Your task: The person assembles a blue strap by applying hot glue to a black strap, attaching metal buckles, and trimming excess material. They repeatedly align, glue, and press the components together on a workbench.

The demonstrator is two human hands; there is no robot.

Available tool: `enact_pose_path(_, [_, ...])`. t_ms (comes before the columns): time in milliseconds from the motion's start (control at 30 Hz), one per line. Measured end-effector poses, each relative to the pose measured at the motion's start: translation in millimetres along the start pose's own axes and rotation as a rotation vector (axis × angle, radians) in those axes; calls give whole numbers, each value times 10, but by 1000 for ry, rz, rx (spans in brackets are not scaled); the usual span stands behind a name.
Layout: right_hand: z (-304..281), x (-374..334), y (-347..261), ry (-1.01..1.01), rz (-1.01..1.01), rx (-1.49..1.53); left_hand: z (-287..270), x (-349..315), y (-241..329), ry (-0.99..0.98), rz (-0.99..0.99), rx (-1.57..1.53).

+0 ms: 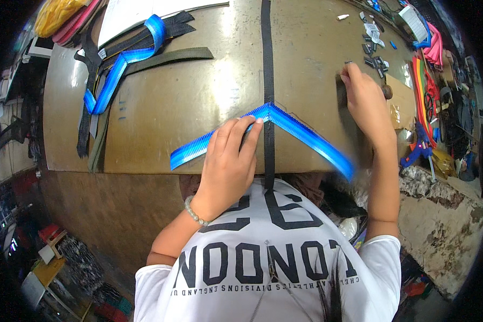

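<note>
A blue webbing strap (306,134) lies folded into an upside-down V across a long black strap (267,70) on the brown worktable (188,102). My left hand (232,161) presses flat on the blue strap's left leg, fingertips right by the fold where it crosses the black strap. My right hand (366,102) reaches out to the table's right side, fingers curled around a small dark object I cannot make out, near a pile of small black buckles (374,56).
More straps lie at the table's far left: a blue one (121,64) over black and olive webbing (166,56). White paper (139,13) sits at the top. Colourful materials (429,80) crowd the right edge. The table's near edge runs under my chest.
</note>
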State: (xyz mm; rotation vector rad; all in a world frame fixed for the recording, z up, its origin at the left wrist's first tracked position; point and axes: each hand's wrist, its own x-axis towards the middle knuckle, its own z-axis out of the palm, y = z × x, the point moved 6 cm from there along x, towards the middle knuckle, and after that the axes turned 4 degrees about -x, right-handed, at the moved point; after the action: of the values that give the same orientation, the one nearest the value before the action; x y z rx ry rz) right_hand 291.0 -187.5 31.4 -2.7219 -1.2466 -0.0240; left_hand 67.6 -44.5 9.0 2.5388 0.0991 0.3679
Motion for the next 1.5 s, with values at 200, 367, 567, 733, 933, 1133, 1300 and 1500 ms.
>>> enact_pose_path(200, [-66, -87, 167, -37, 139, 296, 31, 10, 11, 17, -12, 28])
enact_pose_path(367, [-250, -131, 198, 300, 50, 175, 62, 1, -9, 15, -29, 72])
enact_pose_path(567, [-315, -161, 191, 416, 5, -1, 68, -18, -10, -5, -20, 90])
enact_pose_path(733, [-194, -154, 185, 349, 43, 183, 81, -33, 2, -27, -23, 141])
enact_pose_path(933, [-195, -209, 225, 345, 148, 253, 69, -32, -4, 1, -19, 127])
enact_pose_path(1133, [-91, -237, 380, 330, 279, 337, 62, -31, -7, 10, -5, 122])
enact_pose_path(1300, [-234, -286, 212, 367, 354, 601, 65, -36, -5, 12, -8, 113])
enact_pose_path(1500, [-221, -429, -507, 126, 459, 886, 69, -30, 15, 4, -7, 121])
